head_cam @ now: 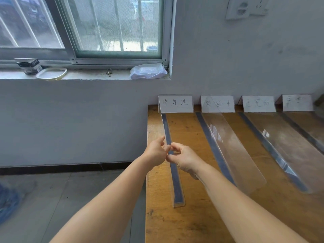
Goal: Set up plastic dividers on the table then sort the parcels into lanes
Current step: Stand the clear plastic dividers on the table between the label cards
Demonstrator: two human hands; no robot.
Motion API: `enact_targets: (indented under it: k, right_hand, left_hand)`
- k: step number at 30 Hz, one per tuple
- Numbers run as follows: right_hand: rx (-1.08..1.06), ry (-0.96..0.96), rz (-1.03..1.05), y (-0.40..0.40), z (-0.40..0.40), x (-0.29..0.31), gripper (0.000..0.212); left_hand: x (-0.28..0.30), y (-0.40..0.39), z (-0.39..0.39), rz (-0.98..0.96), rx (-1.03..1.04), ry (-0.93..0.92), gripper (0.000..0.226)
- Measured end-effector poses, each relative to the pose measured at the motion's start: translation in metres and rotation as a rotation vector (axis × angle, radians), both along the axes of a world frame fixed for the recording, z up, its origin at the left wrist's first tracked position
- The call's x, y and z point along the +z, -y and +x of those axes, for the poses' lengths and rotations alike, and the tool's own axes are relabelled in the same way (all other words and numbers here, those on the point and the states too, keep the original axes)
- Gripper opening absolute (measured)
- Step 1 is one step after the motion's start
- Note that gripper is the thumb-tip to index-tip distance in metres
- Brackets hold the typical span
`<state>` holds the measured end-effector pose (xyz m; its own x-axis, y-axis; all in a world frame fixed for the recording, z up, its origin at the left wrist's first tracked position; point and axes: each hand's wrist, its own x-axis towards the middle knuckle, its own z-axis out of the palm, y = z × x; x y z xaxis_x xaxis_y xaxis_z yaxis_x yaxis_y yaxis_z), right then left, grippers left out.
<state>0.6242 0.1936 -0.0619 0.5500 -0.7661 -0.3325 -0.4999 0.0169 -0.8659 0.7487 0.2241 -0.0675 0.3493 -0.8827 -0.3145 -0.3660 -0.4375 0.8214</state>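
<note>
Head view puts you at the left end of the bench (192,216), working on the leftmost clear plastic divider (172,165), the one with the dark strip along its foot. It stands on edge near the bench's left side and runs from the first paper label (175,103) at the wall back toward you. Three more dividers already lie to the right, the nearest (233,151) leaning over its own strip, each below its own label. So you look to be on the last of the set-up step; no parcels show anywhere in this view.

Your left hand (156,152) and right hand (184,159) meet at the divider's top edge about midway along it. The fingers (172,146) of both are curled in to a tight pinch on the thin sheet, thumbs and forefingers touching it and almost touching each other.

Next, I judge, you need to settle the sheet upright and square to its label, then let go gently so it does not tip like its neighbour.
</note>
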Motion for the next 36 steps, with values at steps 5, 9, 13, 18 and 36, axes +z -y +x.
enact_targets:
  k: [5, 9, 13, 18, 36]
  right_hand:
    - [-0.039, -0.055, -0.098, -0.001, -0.012, 0.006, 0.064]
    - [-0.101, -0.289, -0.396, 0.001, -0.036, 0.016, 0.064]
    - [-0.116, -0.509, -0.652, 0.002, -0.076, 0.028, 0.069]
    - [-0.175, -0.648, -0.715, -0.002, -0.137, 0.037, 0.071]
    - [-0.393, -0.749, -0.568, -0.038, -0.456, 0.042, 0.072]
  left_hand:
    - [0.014, -0.004, -0.003, -0.017, -0.110, 0.277, 0.063]
    - [0.028, -0.005, -0.017, -0.159, -0.270, 0.667, 0.067]
    - [0.037, 0.000, -0.046, -0.225, -0.405, 0.898, 0.069]
    - [0.042, 0.006, -0.094, -0.258, -0.523, 0.928, 0.068]
    - [0.057, 0.007, -0.405, -0.384, -0.737, 0.736, 0.064]
